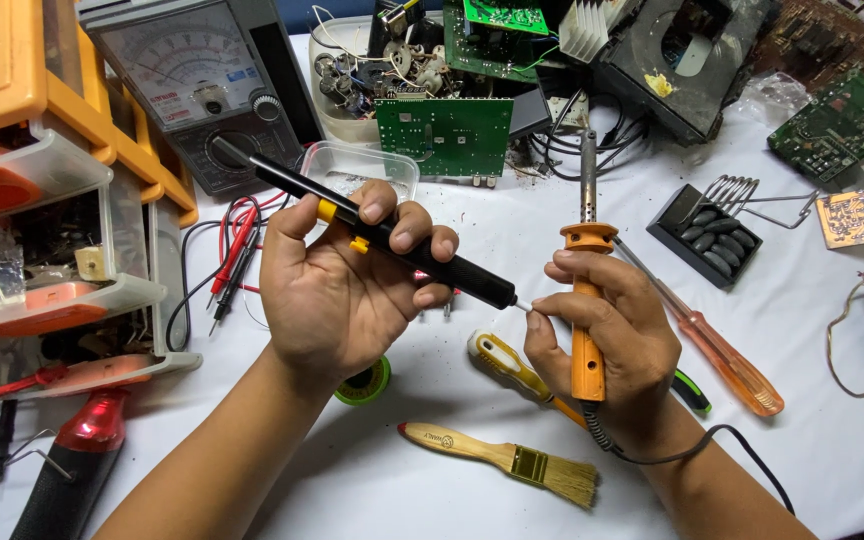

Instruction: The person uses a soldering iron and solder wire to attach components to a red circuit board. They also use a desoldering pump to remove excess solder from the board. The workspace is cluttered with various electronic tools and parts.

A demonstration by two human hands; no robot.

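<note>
My left hand [337,280] grips a long black desoldering pump [457,270] with a yellow button, held slanting down to the right. Its thin tip meets the fingertips of my right hand [607,335], where thumb and forefinger pinch at the nozzle. That same hand also holds an orange-handled soldering iron [584,300] upright in its palm, metal barrel pointing away, black cord trailing off below the wrist. Both hands hover over a white work surface [812,440].
An analog multimeter [197,85] with red and black probes [232,255] stands at the back left beside orange parts drawers [42,150]. Green circuit boards [444,135], a black sponge stand [707,235], an orange screwdriver [722,350], a brush [512,460] and solder wire [367,385] lie around.
</note>
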